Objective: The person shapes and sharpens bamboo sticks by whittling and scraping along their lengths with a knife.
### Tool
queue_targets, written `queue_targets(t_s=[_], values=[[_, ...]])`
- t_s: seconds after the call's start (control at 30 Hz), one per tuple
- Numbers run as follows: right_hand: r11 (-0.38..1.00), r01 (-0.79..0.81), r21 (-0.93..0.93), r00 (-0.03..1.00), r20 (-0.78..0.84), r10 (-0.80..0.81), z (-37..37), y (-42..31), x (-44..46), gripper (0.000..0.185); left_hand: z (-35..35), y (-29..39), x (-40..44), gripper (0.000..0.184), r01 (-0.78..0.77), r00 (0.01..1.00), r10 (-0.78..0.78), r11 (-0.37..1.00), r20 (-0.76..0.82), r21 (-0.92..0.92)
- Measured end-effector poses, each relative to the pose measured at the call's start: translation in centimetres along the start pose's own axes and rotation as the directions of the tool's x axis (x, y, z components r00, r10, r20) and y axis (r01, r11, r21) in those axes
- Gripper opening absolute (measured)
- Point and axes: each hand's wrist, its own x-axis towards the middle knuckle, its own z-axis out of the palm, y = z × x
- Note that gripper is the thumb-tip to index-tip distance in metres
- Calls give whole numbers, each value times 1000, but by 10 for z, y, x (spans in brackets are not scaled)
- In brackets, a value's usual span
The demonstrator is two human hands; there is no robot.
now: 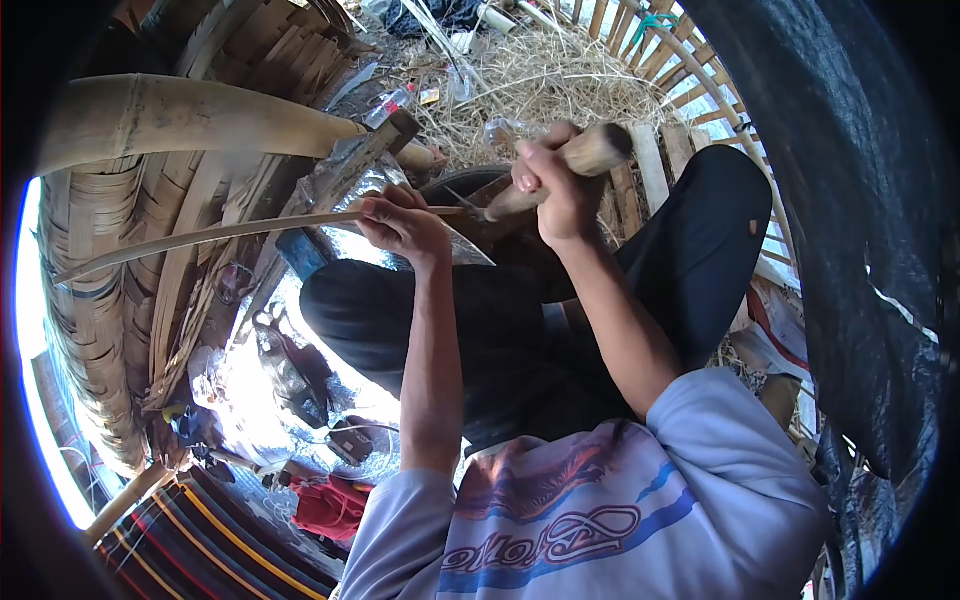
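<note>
My left hand (405, 225) is closed around a long bamboo strip (225, 230), which bends out to the left while its short end shows right of my fingers. My right hand (555, 190) grips a thick, pale wooden-handled knife (597, 150), raised above my lap. What looks like a thin metal blade (465, 203) reaches from the handle's lower end towards the strip's short end. Whether blade and strip touch, I cannot tell. Below both hands lies a dark rounded thing (530, 250), partly hidden between my bent legs.
A thick bamboo pole (200, 115) and woven bamboo panels (95, 220) stand on the left. Straw (570, 85) and a plastic bottle (390, 105) lie ahead. Black sheeting (850, 200) hangs on the right. Striped cloth (215, 540) and a red cloth (330, 507) are at lower left.
</note>
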Motion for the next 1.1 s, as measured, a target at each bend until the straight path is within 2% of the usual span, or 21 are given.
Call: queue_targets(t_s=[0.07,0.13,0.2,0.27,0.33,0.37,0.4,0.47,0.53,0.57,0.6,0.67,0.73,0.8,0.83,0.87,0.93,0.97,1.0,1.03,1.1], values=[[988,13,155,996,83,-26,13,-29,-3,21,3,3,2,41,-1,1000,1,1000,-13,-7],[991,6,137,994,111,-21,6,-18,-6,22,-1,-1,1,41,8,999,-9,1000,-31,-20],[962,85,-261,990,135,-51,-21,29,-1,22,2,1,5,41,-40,997,42,999,-60,33],[959,50,-280,994,110,-19,-17,28,3,23,3,1,7,40,-40,998,42,998,-55,42],[975,-7,-222,999,48,18,-12,20,6,22,2,-1,6,39,-18,1000,19,1000,-18,20],[994,-3,-105,999,34,7,2,1,2,20,3,-3,7,38,-28,999,28,999,-16,17],[991,40,124,997,59,-48,3,-7,2,18,3,-5,7,38,-23,1000,23,1000,-20,20],[978,49,203,979,185,-87,14,-35,-3,19,3,-2,6,37,-13,1000,13,1000,13,-2],[984,34,177,988,139,-59,6,-15,-4,19,1,-1,4,39,-26,1000,26,999,18,42],[980,95,-174,986,150,-69,-15,12,-2,19,0,-1,5,39,-18,1000,18,999,-2,44],[853,152,-500,983,162,-81,-31,33,2,19,1,-3,8,38,-14,1000,15,999,-22,45],[819,118,-562,986,161,-32,-25,34,-3,19,6,-3,9,38,-20,1000,19,1000,23,18],[832,136,-538,982,186,-40,-17,23,-4,20,6,-6,5,38,-31,998,30,999,54,22],[993,50,-110,992,123,-36,-1,-8,-3,21,7,-5,4,38,-11,999,11,1000,39,8],[991,50,124,989,129,-66,11,-23,-1,22,7,-4,4,38,2,999,-2,1000,42,-12],[986,65,153,985,151,-88,14,-29,-2,22,8,-3,5,38,12,999,-10,999,48,-33],[998,57,-28,983,174,-51,9,-13,-9,21,8,0,4,37,4,999,-4,1000,39,1],[954,178,-242,976,164,-140,-1,12,-8,20,8,-2,4,37,0,1000,0,1000,29,0],[895,120,-430,984,173,-49,-18,32,-8,21,9,-3,4,37,-6,1000,6,1000,20,-3],[870,129,-476,983,179,-49,-18,32,-6,21,12,-2,0,37,54,999,-54,999,2,1],[860,118,-497,987,156,-45,-22,34,-3,22,16,-6,2,37,-2,998,3,1000,57,-22]])
